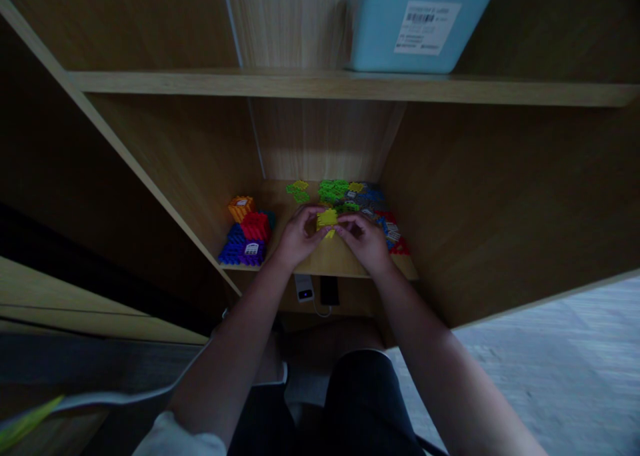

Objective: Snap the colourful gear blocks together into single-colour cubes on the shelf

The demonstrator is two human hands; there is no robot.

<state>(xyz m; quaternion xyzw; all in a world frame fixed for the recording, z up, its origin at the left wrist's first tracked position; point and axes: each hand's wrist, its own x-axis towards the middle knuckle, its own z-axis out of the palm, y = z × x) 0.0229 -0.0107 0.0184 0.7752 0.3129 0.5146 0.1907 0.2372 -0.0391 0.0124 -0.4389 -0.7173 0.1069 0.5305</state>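
Both my hands reach into a low wooden shelf compartment [320,266]. My left hand [299,235] and my right hand [366,241] meet over the shelf, fingers pinched together on a small yellow toothed plastic block [327,219]. Behind them lies a heap of loose green, yellow, blue and red interlocking pieces [350,196]. Left of my left hand stands a built cluster of orange, red, blue and purple blocks [246,233].
A light blue bin with a white label [417,23] sits on the shelf above. Under the low shelf a small white device with a cable [304,288] and a dark object [329,290] lie. Grey floor [550,363] is to the right.
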